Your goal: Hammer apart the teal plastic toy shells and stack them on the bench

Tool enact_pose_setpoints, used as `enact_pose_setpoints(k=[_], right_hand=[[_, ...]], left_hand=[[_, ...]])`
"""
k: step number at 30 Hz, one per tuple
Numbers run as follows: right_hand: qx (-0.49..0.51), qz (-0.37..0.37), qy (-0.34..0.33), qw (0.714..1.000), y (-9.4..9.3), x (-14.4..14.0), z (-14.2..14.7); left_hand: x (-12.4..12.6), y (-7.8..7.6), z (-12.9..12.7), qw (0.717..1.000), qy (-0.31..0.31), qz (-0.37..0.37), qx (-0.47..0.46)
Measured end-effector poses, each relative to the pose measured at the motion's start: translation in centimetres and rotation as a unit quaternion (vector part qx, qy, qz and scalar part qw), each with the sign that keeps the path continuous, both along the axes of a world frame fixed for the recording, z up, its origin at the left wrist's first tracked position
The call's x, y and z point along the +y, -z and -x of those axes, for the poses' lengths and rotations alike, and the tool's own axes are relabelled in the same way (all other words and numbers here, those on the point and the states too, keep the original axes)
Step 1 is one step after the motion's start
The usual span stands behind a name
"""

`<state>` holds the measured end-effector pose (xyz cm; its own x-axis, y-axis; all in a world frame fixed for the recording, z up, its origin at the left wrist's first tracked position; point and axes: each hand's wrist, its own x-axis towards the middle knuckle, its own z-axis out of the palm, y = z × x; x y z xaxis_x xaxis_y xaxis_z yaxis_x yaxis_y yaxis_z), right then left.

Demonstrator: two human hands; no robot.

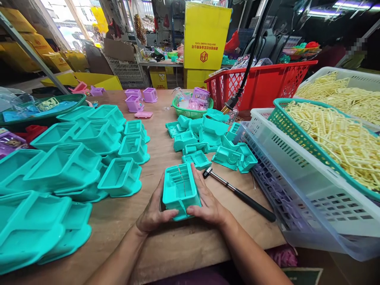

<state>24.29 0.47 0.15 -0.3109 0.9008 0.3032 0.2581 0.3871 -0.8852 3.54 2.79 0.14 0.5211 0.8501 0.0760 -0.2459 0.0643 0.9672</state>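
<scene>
Both my hands grip one teal plastic toy shell [179,189], open side up, just above the wooden table [166,245]. My left hand [154,211] wraps its left side with the thumb on the near edge. My right hand [208,204] holds its right side, fingers along the wall. A small hammer [237,193] with a black handle lies on the table just right of my right hand. A loose pile of teal parts [208,140] sits beyond the shell.
Stacked teal shells [68,166] fill the left of the table. On the right stand baskets of cream plastic sprues [335,138], a white crate [299,190] and a red basket [261,83]. Purple parts [135,101] and a green basket [190,113] sit further back.
</scene>
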Motion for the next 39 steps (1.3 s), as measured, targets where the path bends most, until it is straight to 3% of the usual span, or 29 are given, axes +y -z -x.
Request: enact_pose_setpoints(k=[11,25,34,39], right_hand=[[0.004,0.039,0.014,0.999,-0.3,0.0,-0.2],[0.025,0.034,0.028,0.999,-0.1,0.1,0.2],[-0.027,0.003,0.006,1.0,-0.7,-0.2,-0.4],[-0.016,-0.091,0.014,0.996,-0.2,-0.2,-0.1]], left_hand=[[0.2,-0.2,-0.5,1.0,0.003,0.021,-0.011],[0.1,-0.9,-1.0,0.999,0.011,0.04,-0.035],[0.3,-0.5,-0.3,0.999,0.02,0.019,-0.021],[0.2,-0.8,0.1,0.999,0.035,-0.004,-0.023]])
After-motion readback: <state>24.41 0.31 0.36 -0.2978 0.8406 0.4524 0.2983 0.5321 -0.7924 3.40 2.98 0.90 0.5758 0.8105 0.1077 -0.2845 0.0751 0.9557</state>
